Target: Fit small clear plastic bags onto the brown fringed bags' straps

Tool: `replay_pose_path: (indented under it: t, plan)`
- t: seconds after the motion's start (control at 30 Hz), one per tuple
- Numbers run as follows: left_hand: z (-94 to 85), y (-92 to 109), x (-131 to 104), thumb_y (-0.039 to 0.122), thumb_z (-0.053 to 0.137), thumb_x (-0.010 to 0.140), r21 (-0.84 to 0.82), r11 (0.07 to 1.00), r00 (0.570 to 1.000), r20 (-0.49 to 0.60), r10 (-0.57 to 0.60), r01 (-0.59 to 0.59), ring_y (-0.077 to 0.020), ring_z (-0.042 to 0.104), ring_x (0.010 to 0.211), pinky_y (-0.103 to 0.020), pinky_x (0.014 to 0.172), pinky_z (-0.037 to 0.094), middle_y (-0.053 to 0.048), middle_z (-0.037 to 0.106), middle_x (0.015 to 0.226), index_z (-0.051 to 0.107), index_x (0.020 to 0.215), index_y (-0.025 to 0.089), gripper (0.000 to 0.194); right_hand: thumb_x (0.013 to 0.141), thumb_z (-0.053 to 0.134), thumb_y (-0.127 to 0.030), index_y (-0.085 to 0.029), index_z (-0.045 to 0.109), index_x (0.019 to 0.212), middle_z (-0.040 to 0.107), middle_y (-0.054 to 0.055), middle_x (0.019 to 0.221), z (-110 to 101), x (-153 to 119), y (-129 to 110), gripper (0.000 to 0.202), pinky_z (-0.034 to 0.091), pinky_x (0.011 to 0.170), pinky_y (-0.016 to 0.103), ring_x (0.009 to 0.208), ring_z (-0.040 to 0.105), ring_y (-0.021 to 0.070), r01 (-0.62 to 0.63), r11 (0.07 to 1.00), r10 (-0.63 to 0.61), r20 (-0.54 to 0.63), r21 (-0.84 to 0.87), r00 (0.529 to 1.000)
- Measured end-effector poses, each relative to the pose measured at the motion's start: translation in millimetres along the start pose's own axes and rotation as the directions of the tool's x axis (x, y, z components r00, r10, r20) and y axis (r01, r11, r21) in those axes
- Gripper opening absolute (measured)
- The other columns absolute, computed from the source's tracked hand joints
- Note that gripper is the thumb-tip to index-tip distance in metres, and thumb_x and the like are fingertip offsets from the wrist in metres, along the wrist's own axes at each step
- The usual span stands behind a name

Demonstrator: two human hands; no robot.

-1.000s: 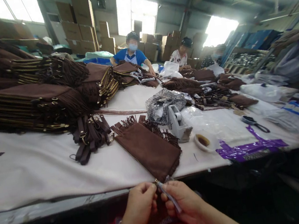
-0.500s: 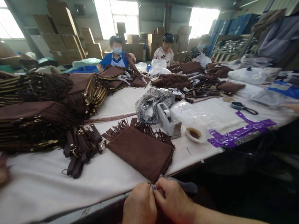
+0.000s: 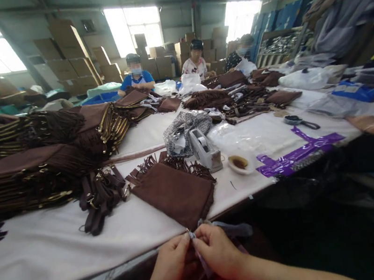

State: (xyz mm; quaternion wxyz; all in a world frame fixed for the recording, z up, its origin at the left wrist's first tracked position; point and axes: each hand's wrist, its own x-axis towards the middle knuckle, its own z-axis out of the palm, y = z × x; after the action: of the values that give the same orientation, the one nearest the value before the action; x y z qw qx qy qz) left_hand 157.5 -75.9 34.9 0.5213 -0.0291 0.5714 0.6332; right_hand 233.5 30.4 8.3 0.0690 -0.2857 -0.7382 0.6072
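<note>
A dark brown fringed pouch point(image 3: 174, 191) lies on the table with one corner pointing at me. At that corner my left hand point(image 3: 173, 267) pinches a pale grey strip point(image 3: 202, 260) beside a small metal fitting point(image 3: 188, 230). My right hand point(image 3: 222, 250) is closed on the same strip, its thumb and fingertips against those of my left. Part of the strip hangs down between my hands, and more greyish material point(image 3: 235, 229) trails out behind my right hand. Left of the pouch sits a bundle of brown straps point(image 3: 100, 196) with metal clasps.
Tall stacks of brown pouches point(image 3: 21, 166) fill the left side. Beyond the pouch stand a tape dispenser point(image 3: 206, 153) and a small bowl point(image 3: 240, 164). Purple tape point(image 3: 292, 158) covers the table's near edge. A co-worker's hand point(image 3: 365, 123) rests at right; several people sit opposite.
My left fingers have loosened and straightened slightly, and more of the grey strip shows below. A co-worker's hand at the far left has left the view. My view has shifted a little.
</note>
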Motion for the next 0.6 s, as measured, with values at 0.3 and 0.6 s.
replay_pose_path:
  t: [0.3,0.6]
  plan:
    - [6.9,-3.1,16.5,0.037,0.068,0.071,0.115,0.982,0.981,-0.105,0.163,-0.151,-0.0136,0.054,0.058,-0.024,0.053,0.043,0.000,0.060,0.061,0.059,0.071,0.015,0.023,0.084,0.051,-0.020,-0.017,0.065,0.099,0.070,0.009,0.091,-33.5,-23.0,-27.6,0.020,0.045,0.077,0.029,0.082,0.064,0.0206,0.439,0.786,-0.360,0.255,-0.436,0.898]
    - [9.5,3.7,23.0,0.057,0.062,0.070,0.200,0.971,0.969,-0.180,0.168,-0.131,-0.0020,0.022,0.039,-0.016,0.040,0.013,0.010,0.039,0.053,0.046,0.070,0.019,0.041,0.088,0.050,-0.030,-0.017,0.069,0.091,0.070,0.005,0.080,-83.0,4.2,-14.8,0.023,0.047,0.072,0.027,0.076,0.063,0.0184,0.242,0.956,-0.272,-0.193,-0.165,0.943]
